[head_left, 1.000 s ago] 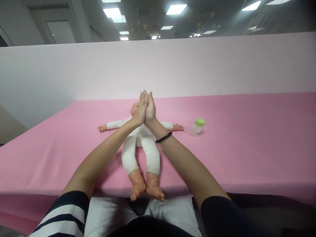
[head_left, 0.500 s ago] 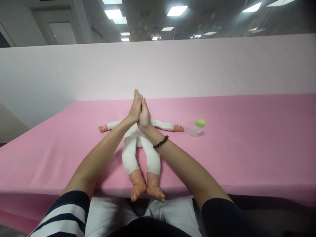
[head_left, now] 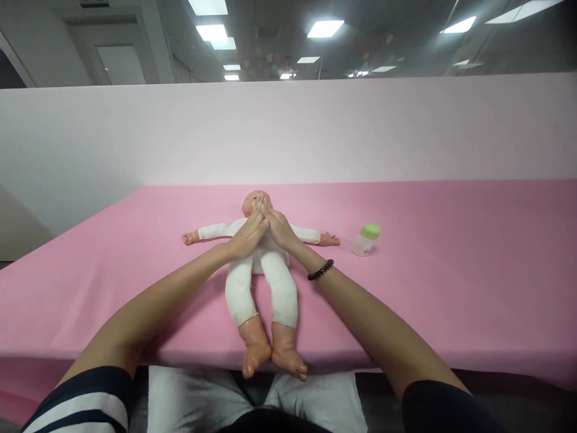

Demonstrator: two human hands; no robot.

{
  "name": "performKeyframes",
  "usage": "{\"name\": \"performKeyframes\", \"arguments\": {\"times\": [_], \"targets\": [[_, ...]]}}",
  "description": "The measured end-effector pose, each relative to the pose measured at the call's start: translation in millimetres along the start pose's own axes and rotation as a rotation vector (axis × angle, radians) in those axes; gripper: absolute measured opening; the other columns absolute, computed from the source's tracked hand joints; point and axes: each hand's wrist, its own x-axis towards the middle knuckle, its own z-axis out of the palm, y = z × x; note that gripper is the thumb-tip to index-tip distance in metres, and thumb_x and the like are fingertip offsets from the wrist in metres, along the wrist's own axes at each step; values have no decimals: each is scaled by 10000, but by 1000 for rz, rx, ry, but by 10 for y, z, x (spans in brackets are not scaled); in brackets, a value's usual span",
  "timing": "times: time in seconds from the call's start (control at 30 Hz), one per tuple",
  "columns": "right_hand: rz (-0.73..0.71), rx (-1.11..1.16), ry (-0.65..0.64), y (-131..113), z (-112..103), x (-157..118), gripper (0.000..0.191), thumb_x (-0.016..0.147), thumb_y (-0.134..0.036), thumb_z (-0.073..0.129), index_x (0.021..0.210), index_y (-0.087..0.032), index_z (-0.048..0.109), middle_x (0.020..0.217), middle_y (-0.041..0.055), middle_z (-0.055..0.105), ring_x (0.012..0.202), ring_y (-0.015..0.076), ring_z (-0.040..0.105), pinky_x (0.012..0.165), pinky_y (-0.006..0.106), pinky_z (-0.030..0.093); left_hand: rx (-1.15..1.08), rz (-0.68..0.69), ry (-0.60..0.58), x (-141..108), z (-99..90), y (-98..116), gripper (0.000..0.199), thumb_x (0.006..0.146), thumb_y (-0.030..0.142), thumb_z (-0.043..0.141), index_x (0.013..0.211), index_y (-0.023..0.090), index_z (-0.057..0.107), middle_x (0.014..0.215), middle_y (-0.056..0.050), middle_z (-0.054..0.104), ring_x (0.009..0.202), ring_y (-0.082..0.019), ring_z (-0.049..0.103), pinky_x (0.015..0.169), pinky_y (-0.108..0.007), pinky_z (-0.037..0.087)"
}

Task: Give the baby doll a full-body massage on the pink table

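Directly under left hand (head_left: 247,237), right hand (head_left: 279,230), doll (head_left: 258,260)

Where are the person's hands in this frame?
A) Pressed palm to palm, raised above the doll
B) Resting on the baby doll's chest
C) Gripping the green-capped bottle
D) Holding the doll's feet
B: the left hand and right hand lie open on the baby doll's chest, fingertips near its chin, with the green-capped bottle off to one side.
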Motion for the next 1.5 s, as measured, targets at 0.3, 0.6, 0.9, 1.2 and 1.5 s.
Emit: {"name": "performKeyframes", "arguments": {"times": [0.3, 0.6, 0.9, 1.2, 1.5], "targets": [[-77, -249, -378, 263, -83, -312, 513, 1047, -520, 447, 1414, -225, 651, 1549, 107, 581, 1458, 278, 497, 1278, 521, 278, 151, -165, -184, -413, -148, -216, 753, 1040, 661, 269, 1659, 239, 340, 1743, -68, 278, 1653, -272, 118, 1353, -526, 83], [42, -459, -427, 361, -92, -217, 599, 1046, -493, 479, 1600, -265, 464, 1762, 93, 197, 1656, 295, 78, 1307, 590, -3, 147, -117, -202, -360, -229, -485, 695, 1041, 586, 294, 1635, 237, 391, 1739, -52, 288, 1648, -239, 163, 1349, -496, 90], [306, -514, -76, 503, -112, -217, 717, 1045, -517, 465, 1629, -108, 389, 1724, 198, 277, 1621, 321, 234, 1309, 486, 198, 157, -326, 60, -391, -178, -818, 602, 1014, 457, 386, 1489, 118, 531, 1684, -169, 392, 1596, -276, 311, 1325, -467, 195], [60, -506, 195, 525, -123, -256, 288, 964, -262, 549, 913, -179, 820, 988, 86, 820, 1016, 278, 767, 979, 393, 566, 27, -139, 323, -413, -147, -764, 248, 934, 448, 600, 927, 206, 658, 975, -70, 687, 967, -221, 642, 994, -420, 534], [-46, -383, -299, 587, -125, -194, 484, 1056, -376, 454, 1512, -300, 595, 1667, 27, 424, 1629, 269, 227, 1329, 556, 135, 68, -101, -124, -400, -181, -809, 835, 960, 732, 458, 1631, 239, 410, 1734, -80, 308, 1640, -309, 189, 1352, -496, 81]]}}
